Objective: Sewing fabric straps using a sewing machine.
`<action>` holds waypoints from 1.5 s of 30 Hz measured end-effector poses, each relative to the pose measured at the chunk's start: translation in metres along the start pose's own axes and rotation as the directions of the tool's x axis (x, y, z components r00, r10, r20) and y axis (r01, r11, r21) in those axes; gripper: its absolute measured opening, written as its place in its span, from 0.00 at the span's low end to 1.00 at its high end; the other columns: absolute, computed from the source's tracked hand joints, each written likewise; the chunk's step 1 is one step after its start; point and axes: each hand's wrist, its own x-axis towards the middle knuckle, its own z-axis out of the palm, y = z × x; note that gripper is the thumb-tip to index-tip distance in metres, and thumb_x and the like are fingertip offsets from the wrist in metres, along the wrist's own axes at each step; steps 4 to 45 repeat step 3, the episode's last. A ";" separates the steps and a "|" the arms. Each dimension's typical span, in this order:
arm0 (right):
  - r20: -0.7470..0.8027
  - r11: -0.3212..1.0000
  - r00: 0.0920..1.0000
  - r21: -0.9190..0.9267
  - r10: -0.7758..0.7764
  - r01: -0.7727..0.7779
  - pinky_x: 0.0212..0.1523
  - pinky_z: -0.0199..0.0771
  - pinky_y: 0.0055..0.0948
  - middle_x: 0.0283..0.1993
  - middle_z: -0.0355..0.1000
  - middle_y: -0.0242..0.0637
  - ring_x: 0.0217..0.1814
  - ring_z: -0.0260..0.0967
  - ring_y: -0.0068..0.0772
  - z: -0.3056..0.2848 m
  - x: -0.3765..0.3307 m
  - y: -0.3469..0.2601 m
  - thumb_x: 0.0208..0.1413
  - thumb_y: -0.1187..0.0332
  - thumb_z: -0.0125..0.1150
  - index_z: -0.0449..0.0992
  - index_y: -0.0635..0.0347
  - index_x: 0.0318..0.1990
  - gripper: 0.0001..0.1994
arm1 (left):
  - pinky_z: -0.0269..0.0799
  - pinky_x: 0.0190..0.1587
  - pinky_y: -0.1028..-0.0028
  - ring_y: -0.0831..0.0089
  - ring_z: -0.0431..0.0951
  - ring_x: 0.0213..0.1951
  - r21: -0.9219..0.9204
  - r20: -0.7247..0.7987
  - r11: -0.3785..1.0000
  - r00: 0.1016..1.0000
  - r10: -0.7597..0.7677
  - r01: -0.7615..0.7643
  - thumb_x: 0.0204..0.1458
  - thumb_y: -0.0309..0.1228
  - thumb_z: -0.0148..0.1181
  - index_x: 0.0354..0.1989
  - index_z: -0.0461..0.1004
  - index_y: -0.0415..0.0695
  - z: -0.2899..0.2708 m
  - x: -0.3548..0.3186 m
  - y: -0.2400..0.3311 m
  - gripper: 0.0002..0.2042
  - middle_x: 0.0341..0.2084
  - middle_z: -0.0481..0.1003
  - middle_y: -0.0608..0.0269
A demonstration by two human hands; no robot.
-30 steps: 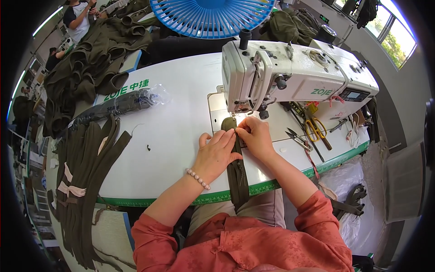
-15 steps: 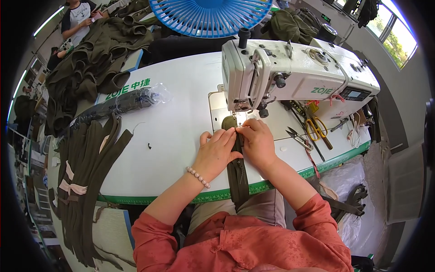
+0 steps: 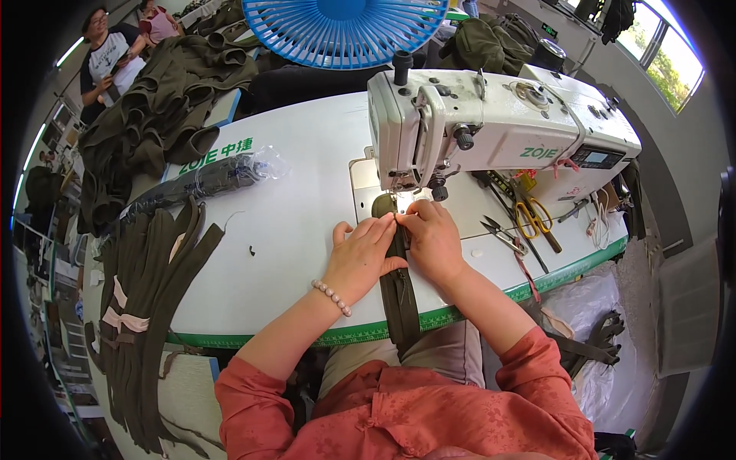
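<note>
A dark olive zipper strip [image 3: 400,307] runs from under the needle of a white sewing machine [image 3: 498,126] and hangs over the table's front edge to my lap. Its far end is rounded and lies beside the presser foot. My left hand [image 3: 359,257], a beaded bracelet at its wrist, holds the strip from the left, its fingertips on the edge and its thumb across it. From the right, my right hand [image 3: 433,241] pinches the same stretch close to the needle. Both hands' fingertips meet there, hiding part of the strip.
Snips [image 3: 506,234] and yellow-handled scissors [image 3: 530,218] lie right of my hands. Bundled olive strips [image 3: 146,307] drape over the left edge, near a plastic-wrapped bundle [image 3: 203,184]. Piled olive fabric [image 3: 161,107] and a blue fan [image 3: 345,34] stand behind; people are far left.
My hands keep their hold on the zipper strip at the needle, with hardly any movement. The view has shifted slightly, and the people at far left show more fully.
</note>
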 end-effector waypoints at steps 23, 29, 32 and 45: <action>0.016 0.999 1.000 -0.023 0.027 -0.027 0.40 0.67 0.35 0.36 0.68 0.34 0.40 0.65 0.40 0.002 0.000 0.001 0.40 0.77 0.57 0.77 0.57 0.37 0.13 | 0.54 0.52 0.60 0.76 0.65 0.52 -0.027 -0.008 1.000 1.000 -0.009 0.009 0.47 0.51 0.56 0.51 0.68 0.42 0.004 0.004 -0.004 0.29 0.54 0.66 0.67; 0.016 0.999 1.000 -0.023 0.027 -0.027 0.40 0.67 0.35 0.36 0.68 0.34 0.40 0.65 0.40 0.002 0.000 0.001 0.40 0.77 0.57 0.77 0.57 0.37 0.13 | 0.54 0.52 0.60 0.76 0.65 0.52 -0.027 -0.008 1.000 1.000 -0.009 0.009 0.47 0.51 0.56 0.51 0.68 0.42 0.004 0.004 -0.004 0.29 0.54 0.66 0.67; 0.016 0.999 1.000 -0.023 0.027 -0.027 0.40 0.67 0.35 0.36 0.68 0.34 0.40 0.65 0.40 0.002 0.000 0.001 0.40 0.77 0.57 0.77 0.57 0.37 0.13 | 0.54 0.52 0.60 0.76 0.65 0.52 -0.027 -0.008 1.000 1.000 -0.009 0.009 0.47 0.51 0.56 0.51 0.68 0.42 0.004 0.004 -0.004 0.29 0.54 0.66 0.67; 0.016 0.999 1.000 -0.023 0.027 -0.027 0.40 0.67 0.35 0.36 0.68 0.34 0.40 0.65 0.40 0.002 0.000 0.001 0.40 0.77 0.57 0.77 0.57 0.37 0.13 | 0.54 0.52 0.60 0.76 0.65 0.52 -0.027 -0.008 1.000 1.000 -0.009 0.009 0.47 0.51 0.56 0.51 0.68 0.42 0.004 0.004 -0.004 0.29 0.54 0.66 0.67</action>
